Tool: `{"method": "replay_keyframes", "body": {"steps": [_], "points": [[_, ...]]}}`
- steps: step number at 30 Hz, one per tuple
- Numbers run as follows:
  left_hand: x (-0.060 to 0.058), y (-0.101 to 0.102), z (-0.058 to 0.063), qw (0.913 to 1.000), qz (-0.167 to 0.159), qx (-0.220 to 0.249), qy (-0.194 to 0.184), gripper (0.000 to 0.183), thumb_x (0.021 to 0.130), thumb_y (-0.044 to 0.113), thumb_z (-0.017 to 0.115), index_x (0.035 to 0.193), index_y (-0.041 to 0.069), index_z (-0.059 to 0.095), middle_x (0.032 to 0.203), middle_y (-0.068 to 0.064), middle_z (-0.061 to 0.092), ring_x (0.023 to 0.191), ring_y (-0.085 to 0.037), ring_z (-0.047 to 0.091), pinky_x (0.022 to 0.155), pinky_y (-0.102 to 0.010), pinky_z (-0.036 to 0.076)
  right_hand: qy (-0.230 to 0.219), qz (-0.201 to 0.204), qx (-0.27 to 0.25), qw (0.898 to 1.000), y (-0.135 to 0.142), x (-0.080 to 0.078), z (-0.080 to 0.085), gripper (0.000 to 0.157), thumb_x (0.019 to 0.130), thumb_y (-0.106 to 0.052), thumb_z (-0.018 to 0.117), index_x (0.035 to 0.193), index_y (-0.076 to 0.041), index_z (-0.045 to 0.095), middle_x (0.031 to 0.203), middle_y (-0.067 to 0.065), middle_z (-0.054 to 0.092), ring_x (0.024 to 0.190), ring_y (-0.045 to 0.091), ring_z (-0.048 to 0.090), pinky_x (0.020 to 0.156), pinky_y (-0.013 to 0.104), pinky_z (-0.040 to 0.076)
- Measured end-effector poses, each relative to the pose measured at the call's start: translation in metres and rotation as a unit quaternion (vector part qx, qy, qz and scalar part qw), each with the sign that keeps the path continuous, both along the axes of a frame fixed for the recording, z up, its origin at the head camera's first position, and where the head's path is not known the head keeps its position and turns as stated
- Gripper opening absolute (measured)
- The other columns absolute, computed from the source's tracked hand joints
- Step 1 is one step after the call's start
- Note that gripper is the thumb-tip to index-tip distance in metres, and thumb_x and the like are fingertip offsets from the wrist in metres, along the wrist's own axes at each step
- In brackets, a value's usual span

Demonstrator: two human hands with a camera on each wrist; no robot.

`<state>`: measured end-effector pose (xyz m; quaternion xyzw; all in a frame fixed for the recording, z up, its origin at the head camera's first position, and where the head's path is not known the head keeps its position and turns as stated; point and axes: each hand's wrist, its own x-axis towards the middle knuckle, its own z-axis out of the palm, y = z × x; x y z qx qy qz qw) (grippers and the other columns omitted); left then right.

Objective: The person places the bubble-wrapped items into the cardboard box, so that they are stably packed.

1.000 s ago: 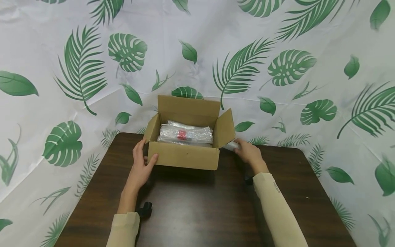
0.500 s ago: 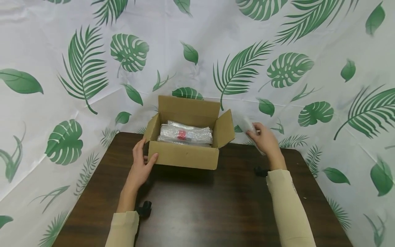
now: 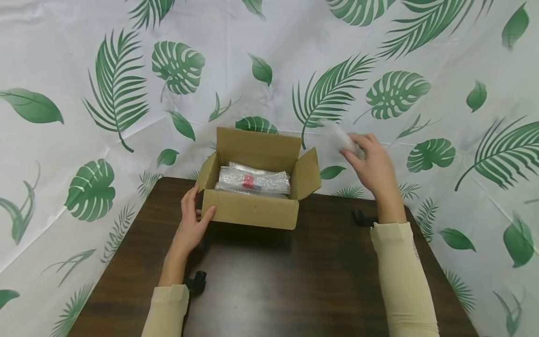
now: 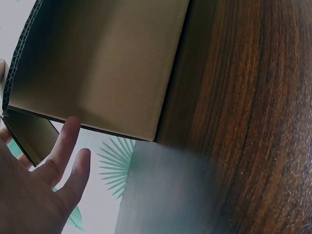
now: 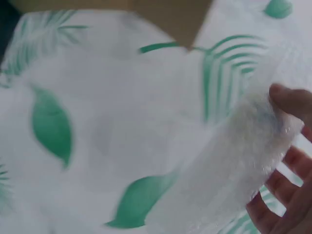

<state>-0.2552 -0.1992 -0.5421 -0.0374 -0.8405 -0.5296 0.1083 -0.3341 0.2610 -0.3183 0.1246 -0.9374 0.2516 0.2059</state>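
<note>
An open cardboard box [image 3: 250,210] stands at the back of the table. Inside lie bubble-wrapped packets [image 3: 271,182], the top one with a red label. My left hand [image 3: 191,229] holds the box by its front left corner, thumb on the front panel and fingers at the left side flap. Up and to the right of the box, my right hand [image 3: 376,171] grips another bubble-wrapped packet [image 5: 229,156] between thumb and fingers. This packet is tilted and off the table; the wrap blurs what is inside.
The dark wooden table [image 3: 261,281] reaches to a white curtain [image 3: 261,42] with green leaves, hanging close behind the box. The box's right flap [image 3: 307,173] sticks outward toward the right hand. Black straps [image 3: 364,218] are on the wrists.
My right hand has lifted the bubble-wrapped packet from beside the box's right flap, moving up and to the right. The left hand and the box have stayed in place.
</note>
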Motion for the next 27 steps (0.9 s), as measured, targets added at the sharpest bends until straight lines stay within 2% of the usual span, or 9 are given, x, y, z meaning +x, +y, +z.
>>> {"method": "replay_keyframes", "body": {"steps": [4, 8, 10, 14, 17, 21, 27], "points": [[0.0, -0.001, 0.0, 1.0, -0.005, 0.002, 0.001, 0.082, 0.111, 0.041, 0.059, 0.174, 0.029, 0.008, 0.177, -0.01, 0.005, 0.112, -0.034, 0.065, 0.096, -0.04, 0.055, 0.008, 0.037, 0.023, 0.999, -0.027, 0.005, 0.022, 0.049, 0.108, -0.038, 0.067, 0.154, -0.022, 0.062, 0.14, 0.013, 0.062, 0.119, 0.037, 0.061, 0.097, 0.061, 0.05], [-0.001, -0.002, -0.003, 0.9999, -0.011, 0.006, -0.003, 0.082, 0.112, 0.041, 0.058, 0.174, 0.03, 0.006, 0.178, -0.009, 0.003, 0.111, -0.032, 0.066, 0.093, -0.03, 0.054, 0.023, 0.079, 0.054, 0.995, -0.057, 0.004, 0.034, 0.051, 0.111, -0.031, 0.063, 0.16, -0.023, 0.054, 0.145, 0.014, 0.062, 0.124, 0.037, 0.064, 0.099, 0.06, 0.053], [-0.002, -0.002, -0.003, 0.9999, -0.012, 0.008, -0.003, 0.081, 0.112, 0.041, 0.057, 0.174, 0.03, 0.006, 0.178, -0.008, 0.002, 0.11, -0.031, 0.066, 0.091, -0.025, 0.053, 0.043, 0.1, 0.069, 0.992, -0.074, 0.004, 0.038, 0.052, 0.111, -0.028, 0.063, 0.161, -0.022, 0.052, 0.145, 0.015, 0.063, 0.124, 0.037, 0.066, 0.099, 0.058, 0.054], [-0.003, -0.001, -0.001, 0.9998, -0.014, 0.011, 0.0, 0.081, 0.112, 0.042, 0.057, 0.174, 0.029, 0.007, 0.178, -0.008, 0.003, 0.11, -0.03, 0.066, 0.09, -0.022, 0.052, 0.088, 0.155, 0.098, 0.979, -0.108, 0.005, 0.042, 0.051, 0.111, -0.022, 0.063, 0.16, -0.017, 0.052, 0.141, 0.016, 0.066, 0.113, 0.035, 0.07, 0.095, 0.053, 0.057], [-0.003, -0.002, 0.001, 0.9998, -0.016, 0.009, -0.001, 0.08, 0.112, 0.042, 0.056, 0.174, 0.028, 0.007, 0.177, -0.008, 0.004, 0.111, -0.031, 0.068, 0.09, -0.022, 0.052, 0.098, 0.196, 0.114, 0.969, -0.131, 0.005, 0.04, 0.05, 0.112, -0.018, 0.06, 0.161, -0.015, 0.051, 0.139, 0.015, 0.068, 0.106, 0.032, 0.071, 0.093, 0.049, 0.058], [-0.002, -0.003, 0.001, 0.9999, -0.012, 0.004, -0.003, 0.08, 0.112, 0.042, 0.056, 0.174, 0.028, 0.007, 0.178, -0.008, 0.004, 0.112, -0.032, 0.068, 0.09, -0.023, 0.052, 0.082, 0.234, 0.13, 0.96, -0.158, 0.003, 0.029, 0.047, 0.112, -0.017, 0.058, 0.159, -0.014, 0.053, 0.137, 0.012, 0.071, 0.11, 0.028, 0.072, 0.096, 0.045, 0.059], [-0.002, -0.002, -0.001, 0.9999, -0.013, 0.001, -0.003, 0.081, 0.112, 0.043, 0.056, 0.174, 0.029, 0.006, 0.178, -0.008, 0.003, 0.111, -0.031, 0.068, 0.091, -0.024, 0.053, 0.006, 0.246, 0.132, 0.96, -0.182, -0.004, 0.002, 0.038, 0.109, -0.025, 0.067, 0.145, -0.014, 0.065, 0.136, 0.005, 0.073, 0.12, 0.023, 0.072, 0.105, 0.042, 0.057]]}}
